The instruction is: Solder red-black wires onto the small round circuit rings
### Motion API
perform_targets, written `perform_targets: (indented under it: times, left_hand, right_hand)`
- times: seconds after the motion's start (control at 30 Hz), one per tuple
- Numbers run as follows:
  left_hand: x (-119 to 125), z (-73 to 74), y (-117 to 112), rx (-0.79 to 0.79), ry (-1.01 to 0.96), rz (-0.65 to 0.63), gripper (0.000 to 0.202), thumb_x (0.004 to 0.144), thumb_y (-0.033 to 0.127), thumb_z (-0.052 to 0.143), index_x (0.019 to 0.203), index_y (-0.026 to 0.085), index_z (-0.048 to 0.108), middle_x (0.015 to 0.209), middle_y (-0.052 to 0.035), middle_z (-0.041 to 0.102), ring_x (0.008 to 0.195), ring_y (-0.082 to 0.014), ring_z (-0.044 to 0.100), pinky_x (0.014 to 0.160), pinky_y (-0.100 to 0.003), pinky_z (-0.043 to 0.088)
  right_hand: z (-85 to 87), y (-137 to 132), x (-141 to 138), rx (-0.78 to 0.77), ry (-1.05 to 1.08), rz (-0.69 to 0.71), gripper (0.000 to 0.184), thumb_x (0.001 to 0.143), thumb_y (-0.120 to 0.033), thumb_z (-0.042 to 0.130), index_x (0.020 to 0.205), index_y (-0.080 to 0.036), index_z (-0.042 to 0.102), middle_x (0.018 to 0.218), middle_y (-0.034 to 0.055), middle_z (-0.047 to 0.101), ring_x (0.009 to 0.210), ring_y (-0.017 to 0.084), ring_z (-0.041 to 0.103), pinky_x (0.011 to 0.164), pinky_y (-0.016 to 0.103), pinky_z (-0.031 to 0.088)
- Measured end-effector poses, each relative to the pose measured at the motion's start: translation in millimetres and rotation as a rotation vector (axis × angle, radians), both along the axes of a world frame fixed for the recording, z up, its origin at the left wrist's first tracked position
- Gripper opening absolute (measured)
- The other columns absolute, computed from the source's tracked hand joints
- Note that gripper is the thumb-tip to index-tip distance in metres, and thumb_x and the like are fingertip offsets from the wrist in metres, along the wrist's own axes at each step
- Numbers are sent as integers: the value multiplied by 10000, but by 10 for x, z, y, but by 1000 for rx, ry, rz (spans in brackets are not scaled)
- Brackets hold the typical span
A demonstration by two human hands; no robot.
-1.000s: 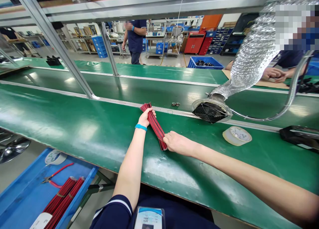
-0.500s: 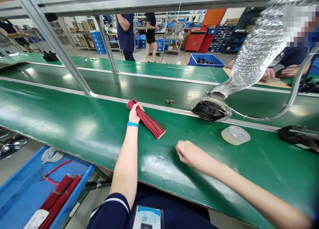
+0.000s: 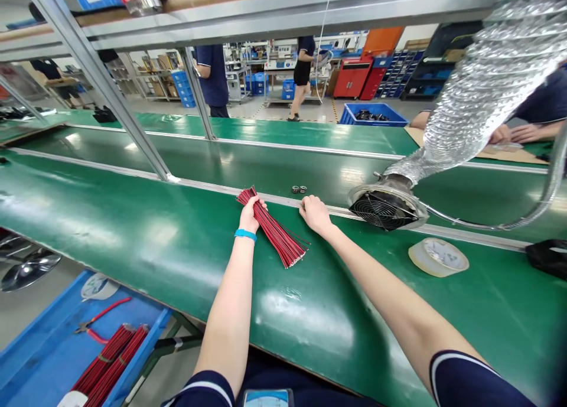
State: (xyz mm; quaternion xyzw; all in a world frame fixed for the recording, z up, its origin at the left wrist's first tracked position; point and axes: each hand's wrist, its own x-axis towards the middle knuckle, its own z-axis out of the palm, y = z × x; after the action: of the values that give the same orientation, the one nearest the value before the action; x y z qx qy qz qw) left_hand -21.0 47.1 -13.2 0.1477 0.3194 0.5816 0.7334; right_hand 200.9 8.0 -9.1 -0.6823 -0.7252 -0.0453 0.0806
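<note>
A bundle of thin red wires (image 3: 277, 235) lies slanted on the green bench (image 3: 133, 235), its cut ends fanned toward me. My left hand (image 3: 250, 213), with a blue band at the wrist, is closed round the bundle's far end. My right hand (image 3: 315, 213) rests apart from the bundle at the metal rail, fingers reaching forward, nothing seen in them. Two small metal rings (image 3: 299, 189) sit just beyond its fingertips on the far side of the rail.
A round fan (image 3: 383, 207) on a silver flexible duct (image 3: 478, 94) sits right of my hands, with a tape roll (image 3: 437, 256) nearer me. A blue tray (image 3: 39, 348) below left holds more red wire bundles (image 3: 110, 365) and pliers (image 3: 95, 323). Another person's hands (image 3: 509, 134) work far right.
My right hand let go of the bundle's near end, drew back, then reached forward to the rail beside the rings. The left hand swung the bundle so it lies more slanted.
</note>
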Motion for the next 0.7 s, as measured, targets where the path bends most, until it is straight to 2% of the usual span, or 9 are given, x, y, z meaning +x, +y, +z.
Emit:
perform_targets:
  times: [0.07, 0.17, 0.33, 0.5, 0.6, 0.7]
  left_hand:
    - [3, -22, 14, -3, -8, -2, 211, 914, 167, 686, 745, 184, 559, 622, 41, 595, 515, -95, 582, 579, -254, 472]
    - [3, -48, 31, -6, -15, -3, 197, 917, 165, 678, 756, 182, 566, 626, 37, 599, 519, -95, 582, 582, -255, 472]
    - [0, -69, 42, -11, -23, -12, 187, 898, 169, 694, 759, 174, 570, 628, 38, 601, 523, -91, 584, 588, -252, 475]
    - [-1, -76, 38, -16, -26, -16, 185, 862, 177, 732, 764, 170, 575, 632, 40, 604, 525, -92, 587, 592, -257, 479]
    - [-3, -74, 36, -20, -23, -19, 197, 836, 184, 763, 770, 171, 578, 628, 46, 601, 521, -92, 587, 592, -257, 479]
    - [-4, -70, 34, -23, -18, -18, 188, 833, 186, 759, 777, 169, 581, 624, 46, 602, 523, -92, 592, 591, -257, 478]
  right_hand:
    - [-60, 27, 30, 0, -1, 32, 251, 1072, -248, 433, 1151, -113, 629, 1180, 194, 643, 1106, 307, 574, 871, 370, 432]
    - [-84, 56, 139, -9, 0, 68, 295, 1079, -193, 378, 1111, -115, 661, 1145, 186, 657, 1102, 295, 575, 910, 370, 428]
    - [-82, 120, 292, 4, 11, 36, 342, 1072, -169, 343, 1109, -91, 674, 1098, 195, 677, 1015, 303, 615, 898, 401, 433]
    - [-132, 132, 289, 27, 46, 26, 285, 1080, -259, 430, 1177, -127, 663, 1166, 168, 665, 1049, 290, 641, 869, 371, 468]
    - [-158, 120, 279, 7, 54, 56, 249, 1063, -217, 462, 1115, -146, 694, 1139, 147, 679, 1102, 279, 641, 904, 344, 471]
    - [-162, 127, 297, -12, 52, 53, 272, 1060, -202, 447, 1093, -152, 713, 1113, 137, 690, 1067, 272, 651, 894, 337, 471]
